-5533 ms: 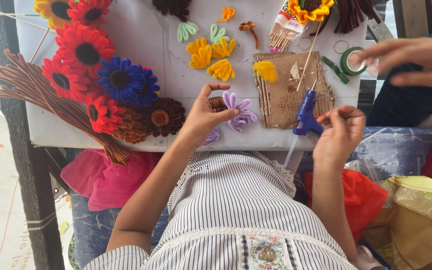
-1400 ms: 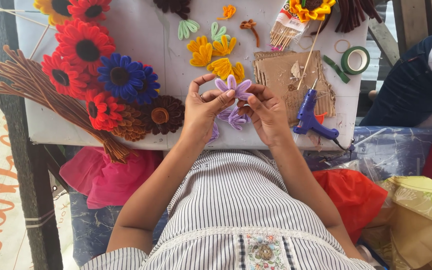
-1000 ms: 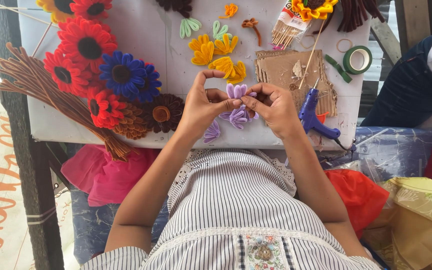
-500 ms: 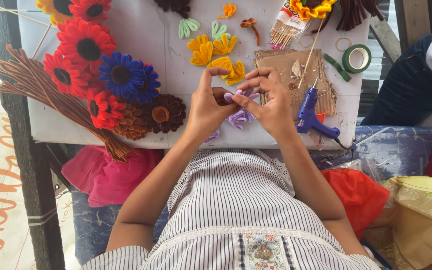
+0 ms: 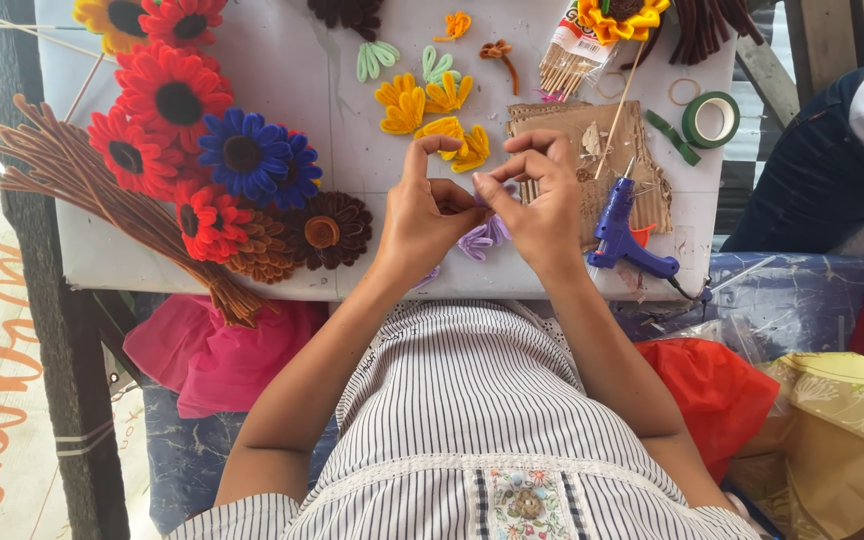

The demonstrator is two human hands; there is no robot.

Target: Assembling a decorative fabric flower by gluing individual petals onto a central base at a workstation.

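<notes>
Since the earlier frames, we see both hands brought together at the centre of the frame, and the right hand [image 5: 542,200] no longer grips the blue glue gun [image 5: 624,238], which lies on the tabletop [image 5: 282,70] just right of it. The left hand [image 5: 422,215] and right hand pinch the purple pipe-cleaner flower [image 5: 482,240] between their fingertips, petals showing below the fingers. Yellow petals [image 5: 422,105] sit above the hands. Red and blue flowers [image 5: 242,155] occupy the upper left. A green tape roll [image 5: 710,118] lies upper right.
</notes>
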